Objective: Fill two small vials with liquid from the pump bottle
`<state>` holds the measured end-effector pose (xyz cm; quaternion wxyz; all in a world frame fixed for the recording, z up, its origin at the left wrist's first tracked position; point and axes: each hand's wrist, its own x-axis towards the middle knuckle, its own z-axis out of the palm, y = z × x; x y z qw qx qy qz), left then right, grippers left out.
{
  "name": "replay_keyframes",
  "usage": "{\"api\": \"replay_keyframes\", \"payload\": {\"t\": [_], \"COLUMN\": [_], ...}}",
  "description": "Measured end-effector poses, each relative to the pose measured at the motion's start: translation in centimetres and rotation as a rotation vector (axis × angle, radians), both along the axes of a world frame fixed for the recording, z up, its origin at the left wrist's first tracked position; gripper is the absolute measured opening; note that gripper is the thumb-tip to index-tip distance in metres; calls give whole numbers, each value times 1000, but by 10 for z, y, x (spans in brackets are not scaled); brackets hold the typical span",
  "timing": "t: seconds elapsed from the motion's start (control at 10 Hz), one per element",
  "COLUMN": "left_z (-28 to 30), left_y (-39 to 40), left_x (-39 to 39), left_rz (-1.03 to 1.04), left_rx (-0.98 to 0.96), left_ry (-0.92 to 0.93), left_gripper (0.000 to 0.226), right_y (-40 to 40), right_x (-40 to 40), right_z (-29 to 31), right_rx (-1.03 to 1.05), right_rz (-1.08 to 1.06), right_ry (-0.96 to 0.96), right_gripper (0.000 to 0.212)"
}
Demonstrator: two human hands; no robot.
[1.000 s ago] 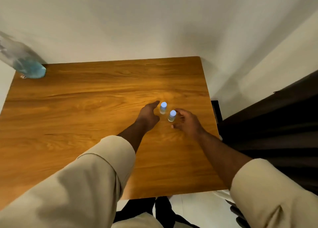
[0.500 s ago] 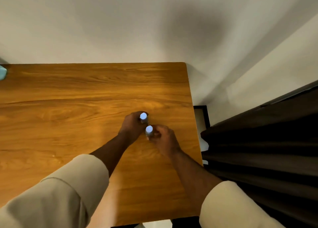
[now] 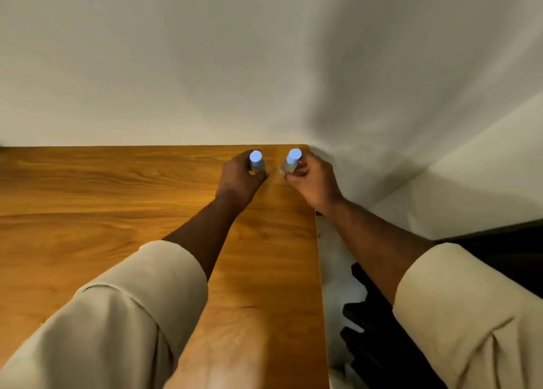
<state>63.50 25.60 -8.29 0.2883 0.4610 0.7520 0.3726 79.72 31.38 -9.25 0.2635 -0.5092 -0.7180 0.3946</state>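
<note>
Two small clear vials with pale blue caps are held near the far right corner of the wooden table (image 3: 117,200). My left hand (image 3: 239,180) is wrapped around the left vial (image 3: 256,161), which stands upright. My right hand (image 3: 313,180) grips the right vial (image 3: 291,161), tilted slightly leftward at its base. The two vials are a short gap apart. I cannot tell whether they rest on the table or hover just above it. The pump bottle is out of view.
A white wall (image 3: 264,59) runs directly behind the table's far edge. The table's right edge (image 3: 318,271) drops to a pale floor strip, with dark fabric (image 3: 499,256) beyond it on the right. My beige sleeves fill the lower part of the view.
Both hands closed on the vials and carried them from mid-table toward the far right corner, and the vials are now further apart. The view swung right, so the bottle at the left left the frame.
</note>
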Motion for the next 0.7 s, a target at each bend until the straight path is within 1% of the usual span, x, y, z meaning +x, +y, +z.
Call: {"api": "replay_keyframes", "payload": {"t": [0.1,0.2,0.3,0.4,0.6,0.7], "left_z": [-9,-21,-31,-40,-36,-33], "left_y": [22,37,44,47,44,23], "left_x": [-3,-6,-6,-7,-11,-15], "left_rz": [-5,-7,6,33,55,69], "left_rx": [-39,-70,-104,-132,-92,-110], "left_ry": [16,42,27,62,35,20], "left_gripper": [31,26,34,18,22,43], "right_y": [23,36,41,45,38,23], "right_x": [-4,-8,-10,-13,-19,-15], "right_z": [-8,-18,-26,-30,-29,-24], "right_rx": [-14,-40,-64,-47,-55,-96], "right_rz": [-26,-23,8,14,-7,-68], "right_ry": [-18,-35,-69,-107,-107,-134], "right_gripper": [25,24,25,20,19,40]}}
